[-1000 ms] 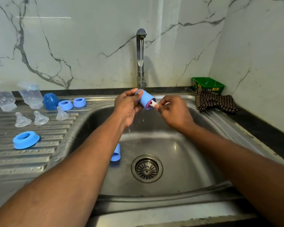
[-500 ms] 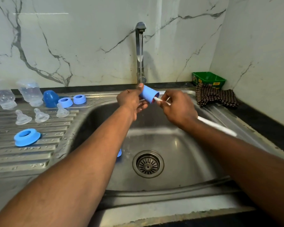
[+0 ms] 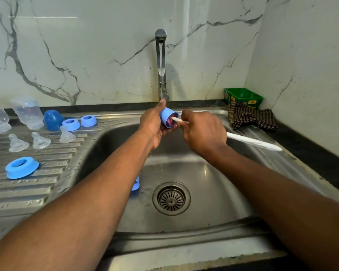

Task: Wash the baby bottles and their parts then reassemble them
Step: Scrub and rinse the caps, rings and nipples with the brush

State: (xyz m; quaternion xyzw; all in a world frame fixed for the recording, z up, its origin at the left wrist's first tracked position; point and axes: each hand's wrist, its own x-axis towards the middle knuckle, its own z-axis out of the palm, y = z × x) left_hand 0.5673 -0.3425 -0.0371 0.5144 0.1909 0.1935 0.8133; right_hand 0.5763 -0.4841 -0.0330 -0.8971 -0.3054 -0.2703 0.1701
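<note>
My left hand [image 3: 153,124] grips a blue bottle cap [image 3: 167,119] under the tap, its open end turned right. My right hand [image 3: 203,132] holds a white-handled bottle brush [image 3: 250,141] whose pink head sits inside the cap. A second blue cap [image 3: 135,183] lies in the sink basin, partly hidden by my left forearm. On the drainboard at left stand two clear bottles [image 3: 28,112], a dark blue cap [image 3: 52,119], three blue collar rings [image 3: 21,167] and three clear teats [image 3: 40,141].
The steel tap [image 3: 160,63] rises behind my hands with a thin stream of water. The sink [image 3: 213,192] has a drain strainer [image 3: 171,198] at its middle. A checked cloth [image 3: 249,117] and a green box [image 3: 243,96] sit at the back right corner.
Both hands rose slightly toward the tap. My right hand slid back along the brush, so more of the white handle shows behind it, and the brush head stays in the cap.
</note>
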